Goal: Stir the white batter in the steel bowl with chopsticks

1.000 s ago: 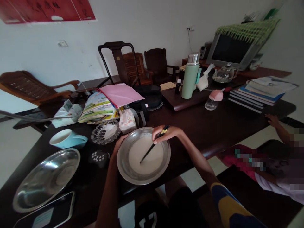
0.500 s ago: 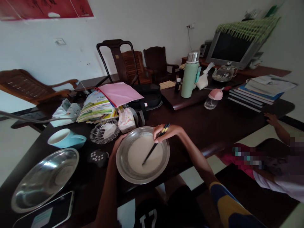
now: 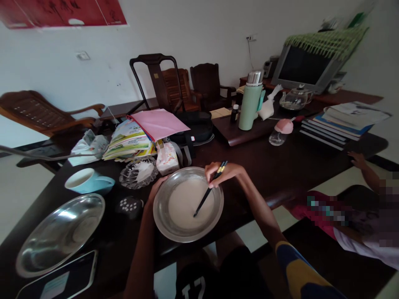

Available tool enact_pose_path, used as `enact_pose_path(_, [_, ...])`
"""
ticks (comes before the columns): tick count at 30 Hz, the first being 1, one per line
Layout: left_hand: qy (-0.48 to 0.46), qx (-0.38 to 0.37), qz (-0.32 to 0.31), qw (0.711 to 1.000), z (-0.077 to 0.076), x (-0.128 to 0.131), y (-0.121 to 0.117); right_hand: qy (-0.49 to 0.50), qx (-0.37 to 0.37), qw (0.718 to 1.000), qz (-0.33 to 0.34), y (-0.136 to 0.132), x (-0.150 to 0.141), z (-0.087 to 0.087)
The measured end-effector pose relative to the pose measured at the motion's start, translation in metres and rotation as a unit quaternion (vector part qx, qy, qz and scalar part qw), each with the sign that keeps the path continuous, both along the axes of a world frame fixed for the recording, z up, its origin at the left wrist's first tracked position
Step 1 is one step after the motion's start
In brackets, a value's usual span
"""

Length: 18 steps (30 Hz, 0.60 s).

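A round metal bowl (image 3: 161, 220) stands near the front edge of the dark table, holding a pale, batter-like liquid (image 3: 181, 203). My left hand (image 3: 156, 189) grips the bowl's left side, its fingers partly hidden by the rim and arm. Black chopsticks with gold bands (image 3: 204, 199) are pinched in my right hand (image 3: 225, 171), over the bowl's right side. Their tips dip into the liquid right of its middle. Left of the bowl are a black object with white dots (image 3: 130, 205) and a glass dish (image 3: 137, 174) with white tissue in it.
An empty metal basin (image 3: 59, 232), a phone (image 3: 62, 278) and a blue mug (image 3: 85, 181) lie to the left. Books (image 3: 127, 139) and a tissue pack (image 3: 167, 158) stand behind. A green thermos (image 3: 250, 104) and pink-capped jar (image 3: 280, 132) are farther back. Another person's hand (image 3: 358, 159) rests at right.
The chopstick tips have moved right through the liquid, and my right hand has shifted slightly right. My left hand stays at the bowl's side. The whole view has shifted slightly.
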<state>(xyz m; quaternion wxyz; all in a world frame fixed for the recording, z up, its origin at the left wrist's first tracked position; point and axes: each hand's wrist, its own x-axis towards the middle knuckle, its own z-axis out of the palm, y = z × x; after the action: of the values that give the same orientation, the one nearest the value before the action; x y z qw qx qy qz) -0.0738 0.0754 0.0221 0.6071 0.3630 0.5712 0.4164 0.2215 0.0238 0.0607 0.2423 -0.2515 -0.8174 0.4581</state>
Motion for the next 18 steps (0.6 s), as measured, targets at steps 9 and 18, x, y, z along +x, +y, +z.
enact_pose_path(9, [-0.041,-0.009,-0.024,0.999,0.006,0.004,-0.006,0.027,-0.035,0.985,-0.169,0.006,-0.003,-0.002])
enact_pose_path(18, [-0.058,-0.013,-0.050,0.997,-0.003,-0.001,-0.003,-0.010,-0.005,1.000,0.012,-0.002,0.011,0.004])
